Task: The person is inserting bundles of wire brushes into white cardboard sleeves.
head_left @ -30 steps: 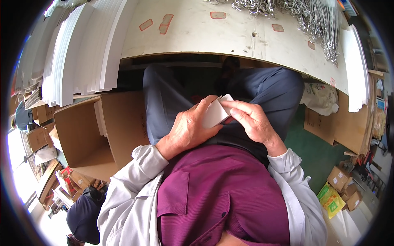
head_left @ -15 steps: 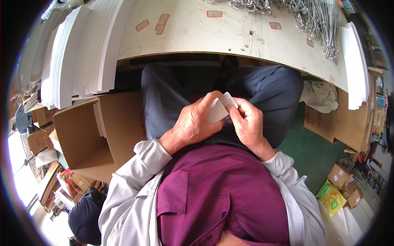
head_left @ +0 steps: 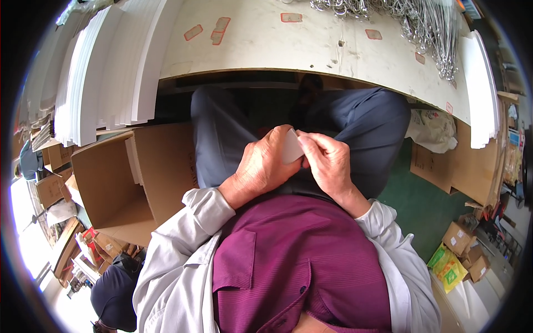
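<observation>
The left hand and right hand meet over the lap, with a small card between them. The table is in front. An open box sits left, sheet stacks behind it.

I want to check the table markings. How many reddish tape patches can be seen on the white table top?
6 at least: two close together at upper left, one at top centre, three down the right side; the metal hooks may hide more.

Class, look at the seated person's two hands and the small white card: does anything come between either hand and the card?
Nothing visible does. The left hand and the right hand both touch the white card directly, pinching it between them above the lap.
</observation>
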### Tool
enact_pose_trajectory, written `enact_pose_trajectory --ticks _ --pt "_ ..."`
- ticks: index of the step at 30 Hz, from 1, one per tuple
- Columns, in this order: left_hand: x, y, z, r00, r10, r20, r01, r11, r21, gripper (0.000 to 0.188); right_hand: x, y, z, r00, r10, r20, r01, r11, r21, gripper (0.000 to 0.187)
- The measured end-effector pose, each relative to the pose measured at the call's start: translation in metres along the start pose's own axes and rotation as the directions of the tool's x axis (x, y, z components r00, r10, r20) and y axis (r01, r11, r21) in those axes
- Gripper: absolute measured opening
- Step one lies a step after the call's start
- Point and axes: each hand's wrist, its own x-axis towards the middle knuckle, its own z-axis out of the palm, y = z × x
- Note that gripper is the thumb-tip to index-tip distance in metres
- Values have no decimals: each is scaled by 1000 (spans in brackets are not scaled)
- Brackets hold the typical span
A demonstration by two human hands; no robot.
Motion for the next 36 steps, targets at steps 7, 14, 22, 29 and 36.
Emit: enact_pose_trajectory --ticks 7,14,22,29,36 --pt "-3 -9 8 992 73 -100 -68 996 51 53 6 12 14 995 -54 -85 66 988 141 11" --pt "-4 -12 10 991 63 -117 -61 998 20 51 12 6 2 989 149 -2 -141 943 301 12" --pt "-7 -13 10 996 45 -81 -44 999 17 50 10 4 6 996 68 -57 -55 979 195 19" --pt "-5 -13 3 990 64 -126 -65 998 -8 53 2 7 8 998 -45 -43 51 987 155 22" --pt "-6 -19 0 995 47 -84 -51 998 -42 59 1 14 15 951 -305 49 307 950 -57 43"
